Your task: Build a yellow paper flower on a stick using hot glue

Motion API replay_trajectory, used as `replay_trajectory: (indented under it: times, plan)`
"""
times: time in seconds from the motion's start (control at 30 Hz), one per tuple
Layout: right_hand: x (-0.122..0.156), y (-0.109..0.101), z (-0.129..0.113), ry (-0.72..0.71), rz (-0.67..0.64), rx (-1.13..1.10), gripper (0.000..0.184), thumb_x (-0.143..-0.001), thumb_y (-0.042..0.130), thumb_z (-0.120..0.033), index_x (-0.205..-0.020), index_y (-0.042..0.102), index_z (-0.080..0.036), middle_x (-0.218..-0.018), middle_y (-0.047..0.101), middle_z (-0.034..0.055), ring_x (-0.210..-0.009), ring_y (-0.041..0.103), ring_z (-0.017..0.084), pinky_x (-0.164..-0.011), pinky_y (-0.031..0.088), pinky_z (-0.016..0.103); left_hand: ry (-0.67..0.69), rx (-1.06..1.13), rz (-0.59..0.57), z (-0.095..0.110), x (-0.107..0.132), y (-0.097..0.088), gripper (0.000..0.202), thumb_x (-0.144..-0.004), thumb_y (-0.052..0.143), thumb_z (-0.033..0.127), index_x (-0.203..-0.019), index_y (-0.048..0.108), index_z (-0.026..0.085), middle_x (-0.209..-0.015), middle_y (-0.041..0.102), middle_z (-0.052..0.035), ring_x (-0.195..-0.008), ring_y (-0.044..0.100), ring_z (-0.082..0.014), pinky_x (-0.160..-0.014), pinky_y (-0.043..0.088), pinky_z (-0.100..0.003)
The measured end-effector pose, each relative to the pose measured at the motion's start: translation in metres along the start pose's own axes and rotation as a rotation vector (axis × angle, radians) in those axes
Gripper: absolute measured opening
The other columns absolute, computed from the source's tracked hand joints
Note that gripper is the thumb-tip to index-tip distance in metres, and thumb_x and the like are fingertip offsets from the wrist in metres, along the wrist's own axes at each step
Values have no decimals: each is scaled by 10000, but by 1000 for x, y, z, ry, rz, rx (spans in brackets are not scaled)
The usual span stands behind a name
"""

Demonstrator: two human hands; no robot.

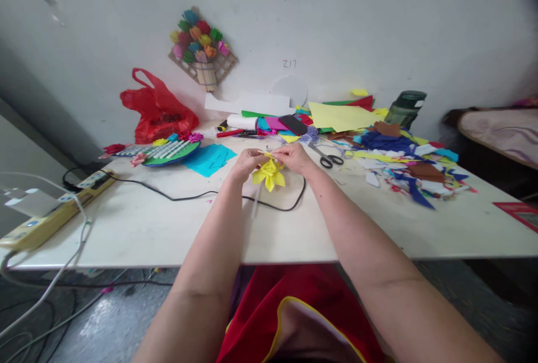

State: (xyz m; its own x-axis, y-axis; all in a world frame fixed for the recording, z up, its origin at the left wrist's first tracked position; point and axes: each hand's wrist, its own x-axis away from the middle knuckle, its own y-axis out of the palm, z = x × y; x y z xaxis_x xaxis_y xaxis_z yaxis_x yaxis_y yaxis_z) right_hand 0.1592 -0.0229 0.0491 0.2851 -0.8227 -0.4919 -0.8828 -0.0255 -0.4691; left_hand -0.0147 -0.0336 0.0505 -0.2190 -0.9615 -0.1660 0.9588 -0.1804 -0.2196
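A yellow paper flower (pixel 269 177) with pointed petals is held above the middle of the white table (pixel 168 228). My left hand (pixel 247 162) pinches at its upper left edge, fingers closed. From the other side my right hand (pixel 294 158) also has its fingers pressed together at the top of the flower. The fingertips of both hands nearly meet there, and exactly which bit each one grips is too small to tell. A pale thin strip or stick (pixel 255 201) shows below the petals. Just right of my right hand lie black-handled scissors (pixel 327 158).
Paper scraps (pixel 414 167) heap up at the right, with a green bottle (pixel 406 108) behind. Blue paper (pixel 210 159), a decorated round board (pixel 168 153) and a red bag (pixel 157 111) are left. A black cable (pixel 168 198) crosses the table from a power strip (pixel 54 212).
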Motion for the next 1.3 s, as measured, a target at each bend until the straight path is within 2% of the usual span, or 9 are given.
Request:
replay_trajectory:
  times: [0.2, 0.37, 0.67, 0.87, 1.13, 1.3]
  plan:
    - [1, 0, -4, 33, -20, -30, 237, -727, 656, -360, -759, 770, -154, -569, 636, 13, -529, 537, 118, -551, 430, 244, -9, 13, -2, 2, 1, 0, 235, -526, 652, 309, -673, 647, 125, -559, 573, -4, -560, 522, -127, -556, 389, -244]
    - [1, -1, -5, 34, -23, -62, 299, -726, 650, -420, -761, 759, -145, -541, 592, 0, -514, 509, 109, -529, 416, 239, 0, 45, -3, -3, -1, -1, 247, -568, 667, 337, -686, 670, 121, -584, 588, -11, -563, 518, -113, -560, 379, -232]
    - [0, -3, -4, 49, -50, -133, 323, -693, 636, -431, -717, 739, -125, -501, 527, -19, -505, 450, 98, -520, 391, 239, 3, 87, -55, -10, -3, -3, 304, -599, 700, 395, -728, 688, 120, -615, 606, -22, -563, 517, -113, -544, 370, -228]
    - [1, -5, -3, 50, -87, -155, 376, -666, 651, -490, -690, 717, -120, -461, 492, -34, -472, 407, 83, -491, 353, 233, -18, 53, -70, -4, 0, -2, 302, -556, 708, 379, -697, 668, 114, -589, 592, -14, -572, 536, -123, -587, 399, -246]
    - [3, -7, -9, 125, -145, -143, 416, -652, 648, -529, -583, 664, -119, -452, 496, -20, -454, 371, 66, -457, 292, 224, -35, -58, -22, 6, 6, 4, 206, -547, 651, 314, -621, 606, 128, -520, 535, 7, -498, 482, -116, -506, 346, -246]
    - [1, -5, -8, 112, -113, -150, 407, -650, 656, -517, -649, 706, -113, -455, 497, -25, -459, 385, 71, -464, 312, 227, -20, -36, -13, 4, 3, 3, 200, -550, 643, 318, -609, 598, 133, -510, 517, 13, -492, 476, -113, -503, 343, -244]
